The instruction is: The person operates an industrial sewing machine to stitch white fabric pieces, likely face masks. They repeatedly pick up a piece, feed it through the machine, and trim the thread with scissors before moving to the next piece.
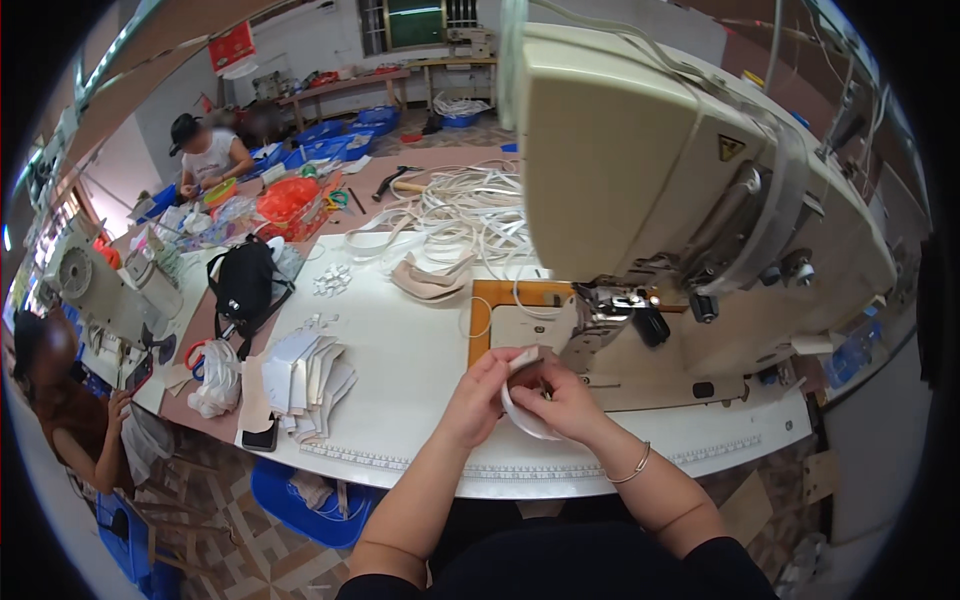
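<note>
Both hands are in front of the sewing machine, just short of its needle area. A curved strip of beige and white material is bent into a loop between them. My left hand pinches the strip's left side near its upper end. My right hand is closed on the right side, thumb over the strip. A small dark and gold-coloured bit shows by the right fingers, too small to name. Beyond the hands, similar beige curved pieces lie on the white table.
Left on the table are stacked pale cut pieces, small white bits and a black bag. Tangled white strips and a hammer lie farther back. A blue tub stands below. Two people work at the left.
</note>
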Demonstrator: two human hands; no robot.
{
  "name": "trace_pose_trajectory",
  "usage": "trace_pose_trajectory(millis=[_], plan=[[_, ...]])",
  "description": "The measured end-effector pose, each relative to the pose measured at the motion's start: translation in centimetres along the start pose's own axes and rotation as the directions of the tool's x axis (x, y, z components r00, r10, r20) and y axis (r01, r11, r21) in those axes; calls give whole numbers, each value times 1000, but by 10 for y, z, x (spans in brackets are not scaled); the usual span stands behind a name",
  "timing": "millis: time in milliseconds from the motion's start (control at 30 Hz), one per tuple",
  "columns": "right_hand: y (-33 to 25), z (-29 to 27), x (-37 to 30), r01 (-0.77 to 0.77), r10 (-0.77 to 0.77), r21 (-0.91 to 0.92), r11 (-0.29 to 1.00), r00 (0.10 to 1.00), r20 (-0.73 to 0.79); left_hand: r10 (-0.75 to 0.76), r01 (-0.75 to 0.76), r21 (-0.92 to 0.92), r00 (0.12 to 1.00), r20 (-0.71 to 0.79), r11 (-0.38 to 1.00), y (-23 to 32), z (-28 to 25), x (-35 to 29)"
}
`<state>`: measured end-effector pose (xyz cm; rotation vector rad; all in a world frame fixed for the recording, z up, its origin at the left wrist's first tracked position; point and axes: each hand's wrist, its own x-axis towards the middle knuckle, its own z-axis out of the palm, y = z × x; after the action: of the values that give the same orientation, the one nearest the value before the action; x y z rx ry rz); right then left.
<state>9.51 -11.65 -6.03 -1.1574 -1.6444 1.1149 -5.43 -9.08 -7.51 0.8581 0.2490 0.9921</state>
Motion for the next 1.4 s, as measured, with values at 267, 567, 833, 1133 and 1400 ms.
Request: trace_pose_trajectory(millis=[267,567,833,1133,1400], plan=[[8,-38,-33,-55,90,456,888,994,-55,358,-253,692,934,-7,676,-28,35,1],[-17,-62,-20,11,89,322,947,951,-295,405,-303,953,869,284,-18,15,58,33],[-28,-59,-11,22,229,616,788,918,-325,274,-40,832,952,-136,553,20,52,76],[-25,-51,-7,96,257,735,671,900,-352,223,-12,789,962,-158,614,30,62,81],[-29,-52,-11,38,241,661,750,914,-326,315,-77,861,944,-99,502,31,58,80]])
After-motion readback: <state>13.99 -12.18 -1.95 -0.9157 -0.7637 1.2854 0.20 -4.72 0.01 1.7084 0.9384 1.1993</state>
